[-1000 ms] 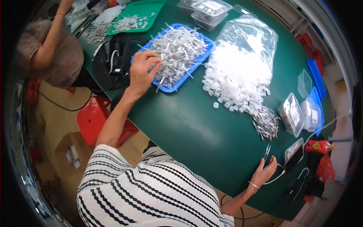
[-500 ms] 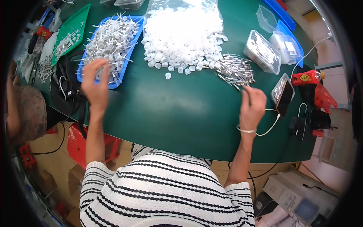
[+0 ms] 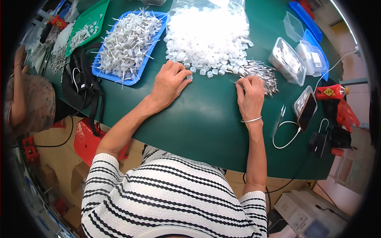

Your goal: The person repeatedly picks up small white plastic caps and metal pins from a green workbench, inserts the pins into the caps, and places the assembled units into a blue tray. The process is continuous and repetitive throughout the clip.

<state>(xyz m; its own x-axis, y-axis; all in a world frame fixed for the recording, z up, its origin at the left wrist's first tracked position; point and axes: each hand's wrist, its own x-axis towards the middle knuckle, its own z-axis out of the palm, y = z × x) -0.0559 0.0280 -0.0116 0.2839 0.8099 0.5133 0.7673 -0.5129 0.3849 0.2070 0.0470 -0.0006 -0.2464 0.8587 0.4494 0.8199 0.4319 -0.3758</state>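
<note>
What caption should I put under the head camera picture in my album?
Left hand at a small white piece, right hand beside thin metal pieces, over a green table.

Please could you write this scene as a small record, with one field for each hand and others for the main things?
Left hand: thumb and finger at a small white cap; grip unclear
Right hand: fingertips close together beside the metal pins; what they hold is unclear
Surface: green table
Far middle: heap of white caps, partly in a clear bag
Left side: heaped blue tray
Right side: tweezers-like tool, phone against a clear container
</note>
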